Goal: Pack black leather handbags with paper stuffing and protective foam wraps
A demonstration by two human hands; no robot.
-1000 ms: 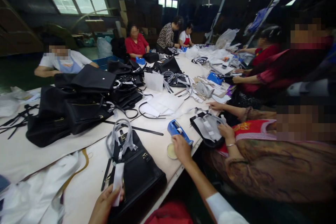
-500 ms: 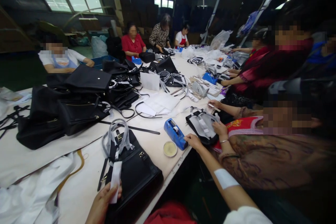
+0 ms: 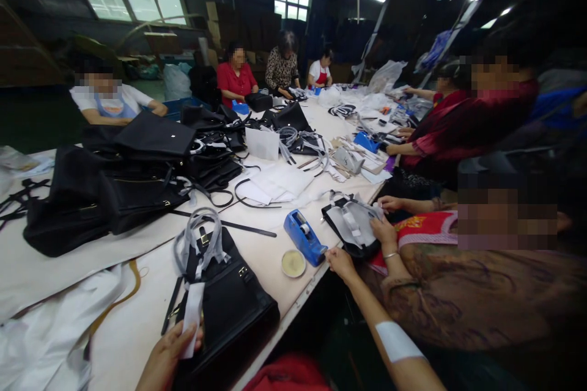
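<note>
My left hand (image 3: 177,345) is closed around a white strip (image 3: 193,311) at the near side of a black handbag (image 3: 233,302). The bag lies on the table before me, with brass-coloured buckles and its handles (image 3: 208,229) wrapped in clear-grey plastic. My right hand (image 3: 340,264) is pinched at the front end of a blue tape dispenser (image 3: 302,235), by the table edge. Whatever lies between those fingertips is too small to make out. Beside the dispenser sits a small round tin (image 3: 293,263) with yellowish contents. A white patch (image 3: 398,342) covers part of my right forearm.
Black bags (image 3: 114,189) are heaped at the left, with loose black straps (image 3: 229,223) in front. White sheets (image 3: 275,183) lie mid-table. A co-worker's hands (image 3: 385,229) handle another bag (image 3: 351,223) at my right. White cloth (image 3: 59,330) covers the near left; several people work around the table.
My right hand has shifted slightly down, staying by the dispenser's front end. The left hand keeps the white strip at the bag. The view has shifted slightly.
</note>
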